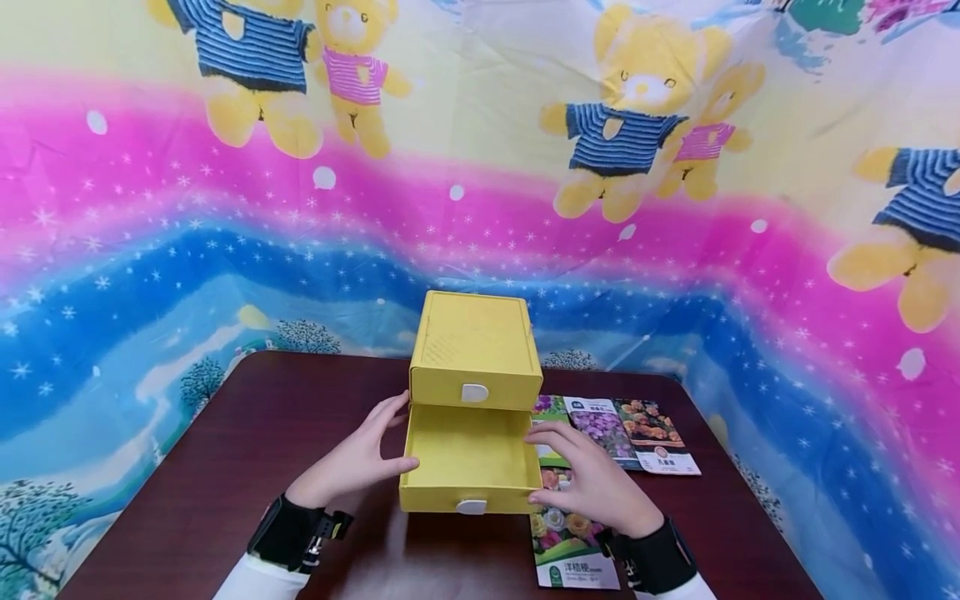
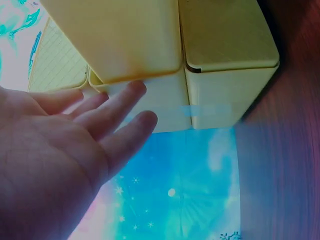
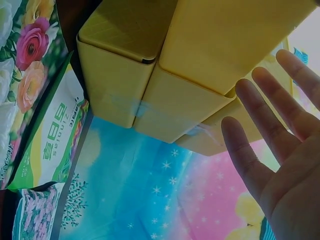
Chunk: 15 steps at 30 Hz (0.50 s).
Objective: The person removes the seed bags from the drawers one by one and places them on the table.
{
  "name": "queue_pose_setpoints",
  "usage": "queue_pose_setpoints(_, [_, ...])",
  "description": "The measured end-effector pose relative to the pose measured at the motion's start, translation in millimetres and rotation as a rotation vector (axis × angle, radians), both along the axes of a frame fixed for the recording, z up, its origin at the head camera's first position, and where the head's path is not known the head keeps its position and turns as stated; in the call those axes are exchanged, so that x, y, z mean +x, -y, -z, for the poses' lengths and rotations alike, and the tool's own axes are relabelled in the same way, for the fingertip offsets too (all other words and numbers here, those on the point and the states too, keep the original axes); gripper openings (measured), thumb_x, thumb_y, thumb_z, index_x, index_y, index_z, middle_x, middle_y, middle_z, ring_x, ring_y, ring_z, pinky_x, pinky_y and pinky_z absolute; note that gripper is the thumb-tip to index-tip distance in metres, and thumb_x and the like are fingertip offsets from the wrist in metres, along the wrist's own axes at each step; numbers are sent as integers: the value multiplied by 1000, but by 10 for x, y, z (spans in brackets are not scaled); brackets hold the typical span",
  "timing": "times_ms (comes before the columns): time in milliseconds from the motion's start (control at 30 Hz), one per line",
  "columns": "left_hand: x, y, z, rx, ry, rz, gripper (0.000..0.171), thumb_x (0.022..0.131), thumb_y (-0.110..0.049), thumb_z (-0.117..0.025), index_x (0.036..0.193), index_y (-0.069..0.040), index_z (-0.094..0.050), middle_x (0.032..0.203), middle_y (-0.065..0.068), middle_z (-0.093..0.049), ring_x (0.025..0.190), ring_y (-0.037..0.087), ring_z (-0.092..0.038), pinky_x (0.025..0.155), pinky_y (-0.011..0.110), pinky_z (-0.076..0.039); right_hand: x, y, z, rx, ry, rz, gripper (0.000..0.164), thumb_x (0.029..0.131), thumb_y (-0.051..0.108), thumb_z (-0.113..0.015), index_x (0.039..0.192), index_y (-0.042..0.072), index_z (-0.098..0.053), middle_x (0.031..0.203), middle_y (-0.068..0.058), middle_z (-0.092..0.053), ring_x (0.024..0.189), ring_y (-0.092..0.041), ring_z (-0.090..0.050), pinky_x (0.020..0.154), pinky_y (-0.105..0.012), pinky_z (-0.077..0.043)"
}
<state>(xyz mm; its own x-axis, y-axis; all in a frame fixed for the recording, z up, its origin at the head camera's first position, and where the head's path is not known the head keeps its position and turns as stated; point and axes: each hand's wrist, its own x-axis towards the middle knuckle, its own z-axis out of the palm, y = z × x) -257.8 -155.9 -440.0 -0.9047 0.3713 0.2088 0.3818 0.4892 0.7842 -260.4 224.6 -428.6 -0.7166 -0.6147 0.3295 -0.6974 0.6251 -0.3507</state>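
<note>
A yellow drawer box [image 1: 476, 333] stands on the table, and one drawer [image 1: 427, 500] beneath its top section is pulled out toward me. No contents show inside that drawer. My left hand [image 1: 352, 462] is at its left side, thumb over the rim and fingers loosely spread. On the other side, my right hand [image 1: 596, 479] has its fingertips by the right wall and its thumb near the front corner. Both wrist views show straight, parted fingers beside the yellow box. A further closed section [image 3: 115, 75] lies below the pulled-out drawer, hidden in the head view.
Flower-printed packets lie right of the box: one with orange blooms [image 1: 660, 437], one with purple blooms [image 1: 600, 429], and a rose-printed one [image 1: 573, 558] nearest me. The dark red table [image 1: 300, 400] meets a bear-printed cloth [image 1: 480, 208] behind.
</note>
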Motion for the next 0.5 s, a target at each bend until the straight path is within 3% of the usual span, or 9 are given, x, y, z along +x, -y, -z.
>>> queue_pose_setpoints(167, [34,64,12,8,-17,76,106,84,-27,-85,163,-6,-18,163,20,-23,143,43,-41,108,66,-38,-2,3,15,-17,-13,5,66,86,58,-74,142,30,-55,150,6,-49,137,-10,-47,106,-36,-49])
queue_pose_setpoints(300, [63,103,8,38,19,123,117,76,-31,-91,164,-12,-16,164,16,-21,144,40,-40,109,65,-36,-11,0,19,-17,-33,10,66,85,60,-74,142,35,-53,149,5,-51,136,-13,-49,105,-41,-50])
queue_pose_setpoints(500, [97,113,-11,-18,31,121,125,73,-40,-93,165,-16,-12,165,13,-20,146,35,-40,109,58,-40,-5,-10,35,-15,-40,21,67,86,62,-72,144,38,-50,151,5,-48,139,-13,-47,107,-38,-49])
